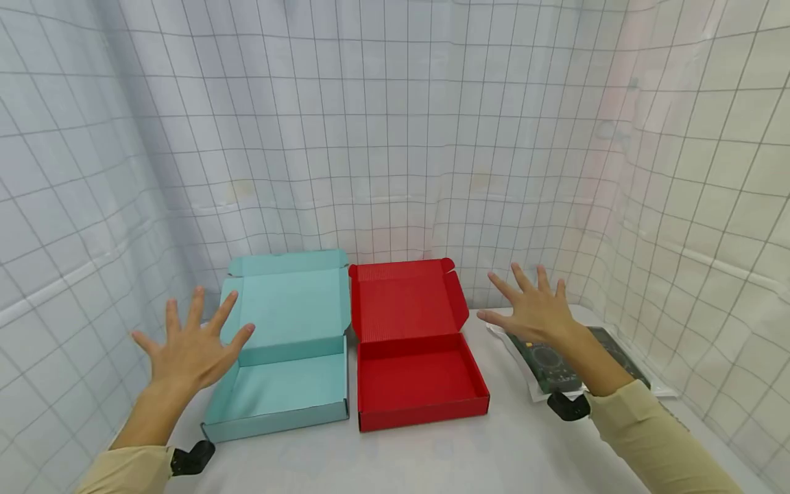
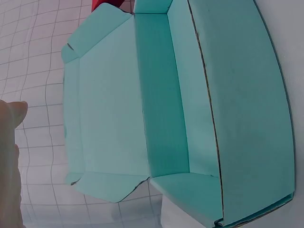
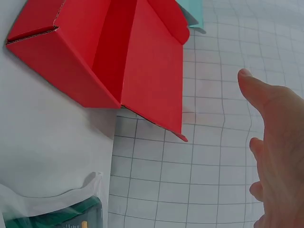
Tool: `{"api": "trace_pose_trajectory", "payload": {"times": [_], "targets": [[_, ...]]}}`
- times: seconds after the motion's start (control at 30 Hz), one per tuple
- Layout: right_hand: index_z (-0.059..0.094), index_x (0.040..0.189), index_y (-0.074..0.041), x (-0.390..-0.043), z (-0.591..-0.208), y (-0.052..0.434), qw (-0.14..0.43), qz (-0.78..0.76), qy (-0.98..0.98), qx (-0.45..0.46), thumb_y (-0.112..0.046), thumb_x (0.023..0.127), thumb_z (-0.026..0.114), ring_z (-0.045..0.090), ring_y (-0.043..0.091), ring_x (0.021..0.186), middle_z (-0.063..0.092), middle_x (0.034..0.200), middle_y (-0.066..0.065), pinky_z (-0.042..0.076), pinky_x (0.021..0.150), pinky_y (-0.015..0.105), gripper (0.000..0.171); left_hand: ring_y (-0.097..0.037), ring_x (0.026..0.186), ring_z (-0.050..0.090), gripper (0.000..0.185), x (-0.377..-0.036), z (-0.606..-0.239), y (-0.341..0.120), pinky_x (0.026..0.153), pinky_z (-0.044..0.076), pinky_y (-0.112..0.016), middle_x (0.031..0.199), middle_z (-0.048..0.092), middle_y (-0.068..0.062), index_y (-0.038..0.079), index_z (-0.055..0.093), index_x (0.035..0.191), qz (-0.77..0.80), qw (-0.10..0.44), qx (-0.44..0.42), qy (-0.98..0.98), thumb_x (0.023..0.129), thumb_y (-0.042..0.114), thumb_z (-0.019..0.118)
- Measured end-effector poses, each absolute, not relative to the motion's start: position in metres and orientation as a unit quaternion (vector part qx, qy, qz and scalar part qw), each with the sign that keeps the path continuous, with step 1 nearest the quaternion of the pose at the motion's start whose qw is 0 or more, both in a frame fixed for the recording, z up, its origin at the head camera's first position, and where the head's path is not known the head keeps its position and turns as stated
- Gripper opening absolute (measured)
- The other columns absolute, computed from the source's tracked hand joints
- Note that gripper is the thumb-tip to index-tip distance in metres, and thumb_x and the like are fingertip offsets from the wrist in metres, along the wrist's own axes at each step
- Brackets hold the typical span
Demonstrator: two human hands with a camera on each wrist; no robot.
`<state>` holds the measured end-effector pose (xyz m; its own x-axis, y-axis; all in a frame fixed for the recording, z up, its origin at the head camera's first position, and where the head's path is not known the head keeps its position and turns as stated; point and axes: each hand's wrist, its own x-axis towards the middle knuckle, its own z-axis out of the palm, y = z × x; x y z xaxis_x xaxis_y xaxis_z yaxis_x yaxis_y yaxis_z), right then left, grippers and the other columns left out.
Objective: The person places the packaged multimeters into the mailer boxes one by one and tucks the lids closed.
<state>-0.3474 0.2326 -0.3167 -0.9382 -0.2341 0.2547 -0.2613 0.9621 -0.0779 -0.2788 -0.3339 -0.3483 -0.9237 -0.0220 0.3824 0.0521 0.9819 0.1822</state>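
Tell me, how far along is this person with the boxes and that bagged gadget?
Done: the teal box and the red box both stand open with nothing in them. In hand: nothing; the left hand and right hand hover with fingers spread. The right hand hangs above the bagged green device, which lies on the table beside the red box. Left: seemingly everything; packing hasn't started.
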Motion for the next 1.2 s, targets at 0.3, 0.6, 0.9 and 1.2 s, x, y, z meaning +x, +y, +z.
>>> {"api": "trace_pose_trajectory", "payload": {"times": [0.3, 0.6, 0.9, 1.2], "targets": [[0.026, 0.166, -0.026, -0.348, -0.318, 0.245, 0.135, 0.057, -0.980, 0.131, -0.082, 0.089, 0.049, 0.003, 0.059, 0.149, 0.015, 0.168, 0.024, -0.001, 0.108, 0.083, 0.098, -0.063, 0.144, -0.017, 0.079, -0.283, -0.360, -0.330, 0.084, -0.016, -0.092, 0.168, -0.011, -0.025, 0.034, 0.007, 0.167, -0.105, 0.193, -0.017, -0.975, 0.103, 0.070, 0.036], [0.026, 0.165, -0.024, -0.349, -0.318, 0.266, 0.143, 0.067, -0.976, 0.147, -0.078, 0.090, 0.051, 0.006, 0.060, 0.148, 0.017, 0.168, 0.025, 0.004, 0.105, 0.086, 0.096, -0.065, 0.144, -0.009, 0.077, -0.275, -0.376, -0.328, 0.086, -0.005, -0.095, 0.168, -0.008, -0.028, 0.030, 0.009, 0.168, -0.141, 0.179, -0.036, -0.973, 0.105, 0.065, 0.038], [0.024, 0.165, -0.015, -0.352, -0.320, 0.300, 0.140, 0.106, -0.975, 0.137, -0.072, 0.094, 0.053, 0.014, 0.065, 0.144, 0.020, 0.164, 0.032, 0.016, 0.103, 0.086, 0.096, -0.070, 0.141, -0.004, 0.080, -0.266, -0.392, -0.332, 0.083, 0.005, -0.097, 0.166, -0.008, -0.031, 0.023, 0.010, 0.168, -0.173, 0.130, -0.034, -0.976, 0.105, 0.064, 0.039], [0.023, 0.165, -0.008, -0.354, -0.332, 0.335, 0.151, 0.119, -0.973, 0.128, -0.069, 0.095, 0.057, 0.014, 0.070, 0.140, 0.021, 0.161, 0.037, 0.016, 0.105, 0.083, 0.098, -0.076, 0.136, 0.004, 0.087, -0.266, -0.407, -0.342, 0.097, 0.013, -0.089, 0.159, -0.003, -0.046, 0.000, 0.003, 0.164, -0.260, 0.109, -0.049, -0.958, 0.108, 0.053, 0.043]]}}
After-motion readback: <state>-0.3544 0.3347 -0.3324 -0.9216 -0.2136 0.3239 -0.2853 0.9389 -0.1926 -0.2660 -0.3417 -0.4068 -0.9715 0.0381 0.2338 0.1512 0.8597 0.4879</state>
